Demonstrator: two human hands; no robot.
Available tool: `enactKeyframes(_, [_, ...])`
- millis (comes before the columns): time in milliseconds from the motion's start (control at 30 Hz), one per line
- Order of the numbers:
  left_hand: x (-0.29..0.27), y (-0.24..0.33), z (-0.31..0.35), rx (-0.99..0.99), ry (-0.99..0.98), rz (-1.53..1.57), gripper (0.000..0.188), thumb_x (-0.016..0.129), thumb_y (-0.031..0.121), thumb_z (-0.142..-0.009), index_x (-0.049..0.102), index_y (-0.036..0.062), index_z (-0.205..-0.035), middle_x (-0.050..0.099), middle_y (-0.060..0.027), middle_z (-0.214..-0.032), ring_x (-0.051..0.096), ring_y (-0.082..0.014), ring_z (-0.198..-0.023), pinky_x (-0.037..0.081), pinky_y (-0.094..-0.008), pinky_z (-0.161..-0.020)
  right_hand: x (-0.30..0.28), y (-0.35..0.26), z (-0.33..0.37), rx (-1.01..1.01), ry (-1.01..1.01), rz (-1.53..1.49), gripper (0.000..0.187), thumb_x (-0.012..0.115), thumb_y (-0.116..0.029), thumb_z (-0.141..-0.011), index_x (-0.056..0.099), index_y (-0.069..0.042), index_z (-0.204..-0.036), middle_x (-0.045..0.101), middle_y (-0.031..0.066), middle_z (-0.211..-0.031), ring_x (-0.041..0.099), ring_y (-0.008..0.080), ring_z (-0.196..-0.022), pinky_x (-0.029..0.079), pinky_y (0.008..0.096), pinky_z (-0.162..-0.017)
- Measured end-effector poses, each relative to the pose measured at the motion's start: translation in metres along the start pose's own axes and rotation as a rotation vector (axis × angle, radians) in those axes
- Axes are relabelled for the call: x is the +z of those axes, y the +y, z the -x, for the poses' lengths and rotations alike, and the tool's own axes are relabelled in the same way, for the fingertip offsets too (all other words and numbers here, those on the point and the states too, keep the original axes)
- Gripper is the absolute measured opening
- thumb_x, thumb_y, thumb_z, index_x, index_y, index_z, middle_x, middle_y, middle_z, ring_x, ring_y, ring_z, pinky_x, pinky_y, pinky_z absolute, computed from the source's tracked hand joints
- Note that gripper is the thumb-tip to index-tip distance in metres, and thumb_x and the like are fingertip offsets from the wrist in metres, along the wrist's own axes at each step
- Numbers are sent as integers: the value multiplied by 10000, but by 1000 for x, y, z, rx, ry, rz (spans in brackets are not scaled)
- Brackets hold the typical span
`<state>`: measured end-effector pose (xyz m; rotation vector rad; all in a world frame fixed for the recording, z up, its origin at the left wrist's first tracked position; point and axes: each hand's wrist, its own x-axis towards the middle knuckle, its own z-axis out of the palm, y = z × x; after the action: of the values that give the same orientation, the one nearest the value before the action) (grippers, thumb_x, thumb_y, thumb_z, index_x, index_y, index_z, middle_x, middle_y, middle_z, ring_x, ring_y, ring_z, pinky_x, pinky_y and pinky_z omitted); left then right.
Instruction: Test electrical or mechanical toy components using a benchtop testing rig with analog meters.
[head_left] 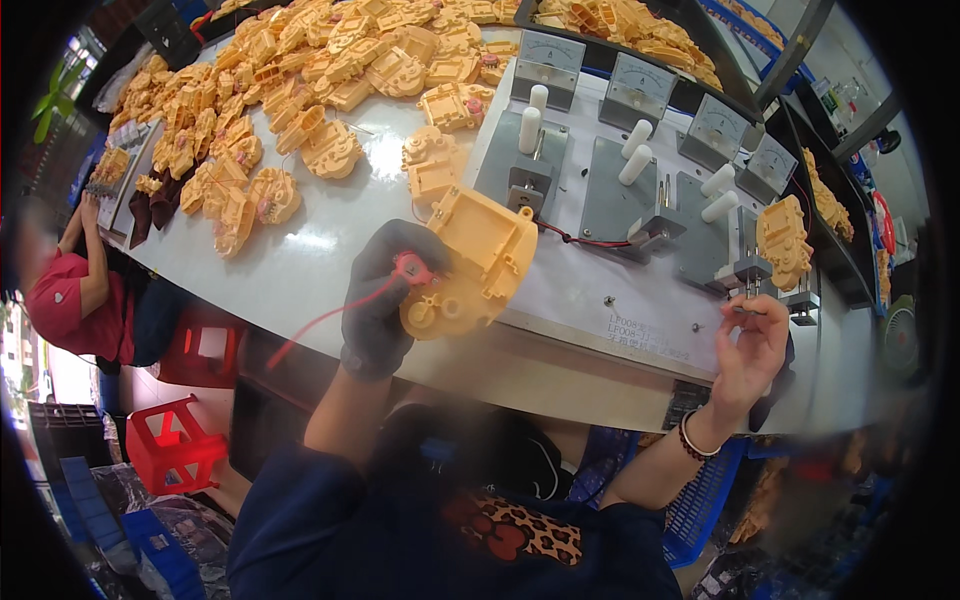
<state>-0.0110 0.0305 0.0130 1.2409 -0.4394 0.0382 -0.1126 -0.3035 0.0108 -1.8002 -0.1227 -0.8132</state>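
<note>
My left hand point(385, 300), in a black glove, grips a yellow plastic gear housing point(485, 245) and holds it above the near edge of the bench. A red piece point(412, 268) with a trailing red wire point(330, 318) shows against the glove and the housing. My right hand point(752, 345) is bare, with a beaded bracelet at the wrist. Its thumb and fingers pinch at the metal pins below the rightmost test fixture point(748, 255); what they hold there is too small to name. Another yellow housing point(784, 240) sits upright on that fixture, just above my right fingers.
Several dial meters point(640, 88) stand behind fixtures with white-capped levers point(636, 165). Yellow housings point(330, 65) lie heaped across the white bench point(330, 210). At left a co-worker in a red shirt point(80, 305) reaches to the bench. A red stool point(175, 445) and blue basket point(700, 500) stand below.
</note>
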Motion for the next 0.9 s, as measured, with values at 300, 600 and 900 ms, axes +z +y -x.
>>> enactKeyframes(300, [-14,-11,0,64,-13,-98,233,529,227,-816,547,-4,-846,558,-89,-903,545,-178,-829,429,-275,-765,1,1,1,-8,14,3,446,603,-7,-729,519,24,-1166,573,139,-1058,563,187,-901,442,265,-727])
enactKeyframes(600, [-14,-16,2,418,-40,-381,109,569,-5,-833,474,23,-789,518,-123,-915,515,-227,-803,477,-324,-716,0,1,1,-26,1,18,442,594,-9,-741,509,33,-1172,578,154,-1060,552,176,-885,441,261,-725])
enactKeyframes(900, [-20,-24,9,130,17,-81,94,497,42,-851,478,15,-764,478,-102,-918,490,-216,-828,455,-326,-774,-1,2,1,-24,-2,41,446,605,-24,-742,503,43,-1172,589,172,-1055,521,152,-810,431,258,-745])
